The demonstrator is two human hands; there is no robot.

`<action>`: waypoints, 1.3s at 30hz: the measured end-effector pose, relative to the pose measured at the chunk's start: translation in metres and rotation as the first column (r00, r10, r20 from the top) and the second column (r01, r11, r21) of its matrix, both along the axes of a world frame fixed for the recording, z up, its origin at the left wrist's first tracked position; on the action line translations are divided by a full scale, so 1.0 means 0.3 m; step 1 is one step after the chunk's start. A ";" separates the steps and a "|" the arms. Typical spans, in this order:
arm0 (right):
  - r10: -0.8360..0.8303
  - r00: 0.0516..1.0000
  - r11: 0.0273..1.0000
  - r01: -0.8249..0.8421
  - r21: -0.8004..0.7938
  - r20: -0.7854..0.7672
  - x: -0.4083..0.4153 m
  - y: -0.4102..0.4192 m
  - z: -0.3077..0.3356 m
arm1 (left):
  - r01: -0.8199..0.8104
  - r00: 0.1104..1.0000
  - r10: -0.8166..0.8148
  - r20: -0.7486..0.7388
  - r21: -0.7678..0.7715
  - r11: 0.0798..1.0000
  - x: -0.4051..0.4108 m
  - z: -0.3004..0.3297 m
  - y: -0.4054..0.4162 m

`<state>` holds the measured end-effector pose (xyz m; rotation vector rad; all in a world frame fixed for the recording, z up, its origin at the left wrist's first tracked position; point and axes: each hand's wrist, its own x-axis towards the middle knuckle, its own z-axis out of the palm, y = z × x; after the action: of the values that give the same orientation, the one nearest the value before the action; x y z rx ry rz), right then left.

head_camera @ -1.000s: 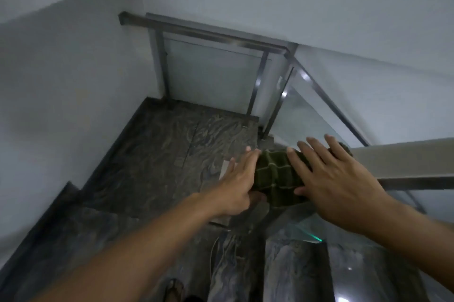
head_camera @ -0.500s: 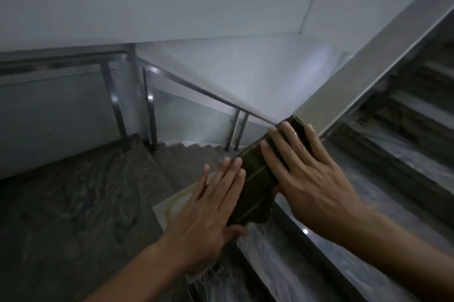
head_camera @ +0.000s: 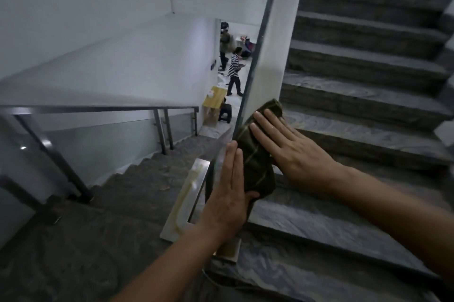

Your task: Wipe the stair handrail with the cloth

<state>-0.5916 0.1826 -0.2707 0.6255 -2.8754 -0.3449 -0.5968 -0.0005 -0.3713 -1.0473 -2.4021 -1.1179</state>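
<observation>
A dark green cloth (head_camera: 255, 154) is draped over the lower end of the pale handrail (head_camera: 272, 56), which runs up and away from me. My left hand (head_camera: 229, 193) presses flat against the cloth's left side, thumb tucked under its bottom edge. My right hand (head_camera: 290, 151) lies flat on the cloth's right side, fingers spread and pointing up the rail. The rail under the cloth is hidden.
Grey marbled stairs (head_camera: 363, 95) climb to the right and descend to the left. A second metal rail with glass panels (head_camera: 103, 108) borders the lower flight. Several people (head_camera: 234, 68) stand by a wooden table (head_camera: 213, 101) on the floor below.
My view has swung right, so the rail now points almost straight up. Both hands stay on the cloth, which sits a little higher on the rail.
</observation>
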 end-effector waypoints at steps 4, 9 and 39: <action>-0.042 0.999 0.995 0.041 -0.094 -0.008 0.050 -0.034 -0.041 | 0.082 0.996 -0.087 0.034 0.120 0.989 -0.020 -0.028 -0.007; -0.062 0.997 0.984 0.054 -0.172 -0.040 0.106 -0.068 -0.100 | 0.215 0.976 -0.209 -0.055 0.145 0.966 -0.064 -0.072 -0.021; -0.805 0.592 0.478 0.596 -0.646 -0.050 0.204 -0.606 -0.877 | 0.690 0.600 -0.770 0.216 -0.627 0.361 -0.334 -0.439 -0.344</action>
<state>-0.5304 0.0007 -0.5339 -0.7374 -2.4911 0.3112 -0.6969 -0.1039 -0.5031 -2.5510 -2.2434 -0.2441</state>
